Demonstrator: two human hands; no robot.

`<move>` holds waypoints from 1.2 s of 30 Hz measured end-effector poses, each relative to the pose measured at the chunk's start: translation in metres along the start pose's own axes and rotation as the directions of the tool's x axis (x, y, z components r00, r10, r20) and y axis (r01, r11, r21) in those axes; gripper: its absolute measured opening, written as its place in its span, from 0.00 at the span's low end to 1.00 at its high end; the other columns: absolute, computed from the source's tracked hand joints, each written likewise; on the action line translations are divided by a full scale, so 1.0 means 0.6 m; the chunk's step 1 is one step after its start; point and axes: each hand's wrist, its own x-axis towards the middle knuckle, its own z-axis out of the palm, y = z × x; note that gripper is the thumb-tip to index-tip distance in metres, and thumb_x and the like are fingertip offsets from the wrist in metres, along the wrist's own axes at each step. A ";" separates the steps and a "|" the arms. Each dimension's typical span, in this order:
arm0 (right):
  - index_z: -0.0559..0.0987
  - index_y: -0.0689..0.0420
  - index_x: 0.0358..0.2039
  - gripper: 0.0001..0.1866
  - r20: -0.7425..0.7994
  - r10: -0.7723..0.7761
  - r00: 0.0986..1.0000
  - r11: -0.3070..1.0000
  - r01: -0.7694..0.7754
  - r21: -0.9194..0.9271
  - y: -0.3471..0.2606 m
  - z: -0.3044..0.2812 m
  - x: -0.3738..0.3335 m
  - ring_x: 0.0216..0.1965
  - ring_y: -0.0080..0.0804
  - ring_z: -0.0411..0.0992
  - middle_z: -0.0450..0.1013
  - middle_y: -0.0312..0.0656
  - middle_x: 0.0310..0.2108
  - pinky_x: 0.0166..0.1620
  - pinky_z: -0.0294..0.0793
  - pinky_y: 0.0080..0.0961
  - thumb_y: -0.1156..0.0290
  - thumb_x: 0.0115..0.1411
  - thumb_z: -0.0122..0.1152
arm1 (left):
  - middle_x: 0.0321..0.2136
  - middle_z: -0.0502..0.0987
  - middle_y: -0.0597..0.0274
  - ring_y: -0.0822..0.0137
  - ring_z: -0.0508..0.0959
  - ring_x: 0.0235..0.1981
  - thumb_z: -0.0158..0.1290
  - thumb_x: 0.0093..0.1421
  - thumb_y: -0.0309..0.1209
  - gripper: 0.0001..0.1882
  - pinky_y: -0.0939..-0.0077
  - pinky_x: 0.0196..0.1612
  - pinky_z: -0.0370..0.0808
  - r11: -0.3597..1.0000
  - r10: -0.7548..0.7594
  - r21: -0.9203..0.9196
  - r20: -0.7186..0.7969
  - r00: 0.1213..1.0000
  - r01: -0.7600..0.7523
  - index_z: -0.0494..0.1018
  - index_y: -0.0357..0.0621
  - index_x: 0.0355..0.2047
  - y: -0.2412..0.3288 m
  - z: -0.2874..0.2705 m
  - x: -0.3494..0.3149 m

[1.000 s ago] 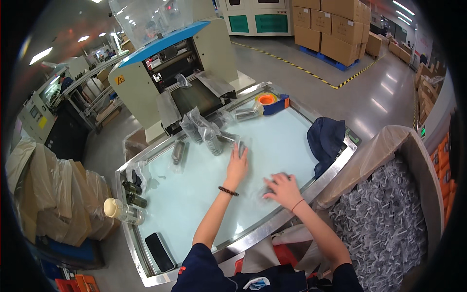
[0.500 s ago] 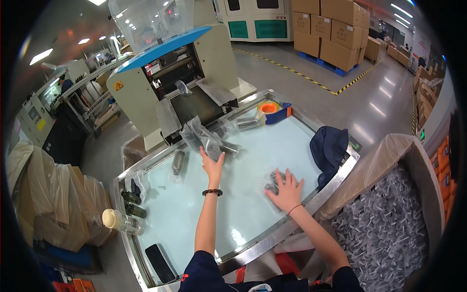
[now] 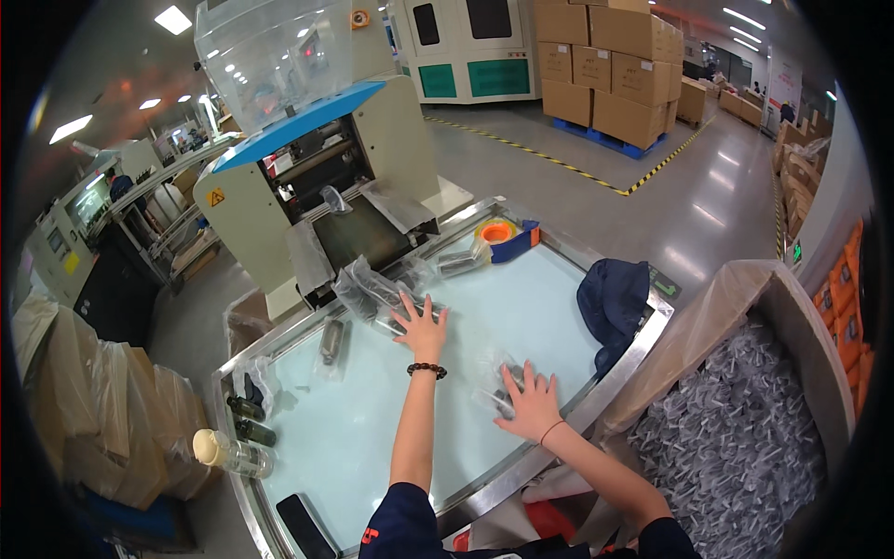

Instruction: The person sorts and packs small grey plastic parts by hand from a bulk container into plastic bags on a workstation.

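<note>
My left hand (image 3: 421,326) is stretched out flat on clear bagged dark cylinders (image 3: 372,291) at the far side of the pale green table (image 3: 372,438). A dark bead bracelet circles that wrist. My right hand (image 3: 531,405) lies spread on another clear bagged cylinder (image 3: 496,384) near the table's right front rim. Neither hand grips anything; both press flat with fingers apart.
A packing machine (image 3: 321,200) with a conveyor stands behind the table. On the table: one bagged cylinder (image 3: 330,342), a tape dispenser (image 3: 507,236), a dark blue cloth (image 3: 613,300), a bottle (image 3: 228,452), a phone (image 3: 303,524). A lined box of bagged parts (image 3: 745,447) sits to the right.
My left hand has reached farther out to the pile of bags by the conveyor. My right hand has slid a bagged cylinder toward the table's near right rim.
</note>
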 end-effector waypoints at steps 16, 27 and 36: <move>0.55 0.43 0.59 0.47 -0.308 0.084 0.948 0.975 -0.015 0.221 0.022 -0.059 -0.075 0.40 0.49 0.60 0.56 0.55 0.48 0.43 0.61 0.39 0.56 0.34 0.62 | 0.56 0.58 0.51 0.52 0.58 0.54 0.49 0.55 0.42 0.17 0.62 0.56 0.54 0.637 0.579 -0.741 0.281 0.765 -0.210 0.70 0.46 0.41 -0.012 -0.133 -0.219; 0.62 0.56 0.53 0.38 -0.637 0.529 0.561 0.826 -0.513 0.233 0.234 -0.212 -0.383 0.51 0.58 0.58 0.55 0.59 0.52 0.53 0.59 0.43 0.61 0.38 0.61 | 0.60 0.45 0.50 0.50 0.45 0.61 0.56 0.46 0.48 0.26 0.38 0.53 0.46 0.833 0.551 -0.167 0.329 0.767 -0.527 0.66 0.57 0.44 0.031 -0.098 -0.257; 0.71 0.51 0.49 0.26 -0.284 0.931 0.229 0.313 -0.901 0.301 0.474 -0.269 -0.677 0.46 0.49 0.66 0.67 0.50 0.47 0.47 0.65 0.36 0.53 0.50 0.52 | 0.61 0.40 0.47 0.47 0.39 0.62 0.53 0.47 0.53 0.44 0.35 0.55 0.35 0.847 0.531 -0.218 0.350 0.772 -0.484 0.48 0.49 0.60 0.089 -0.115 -0.297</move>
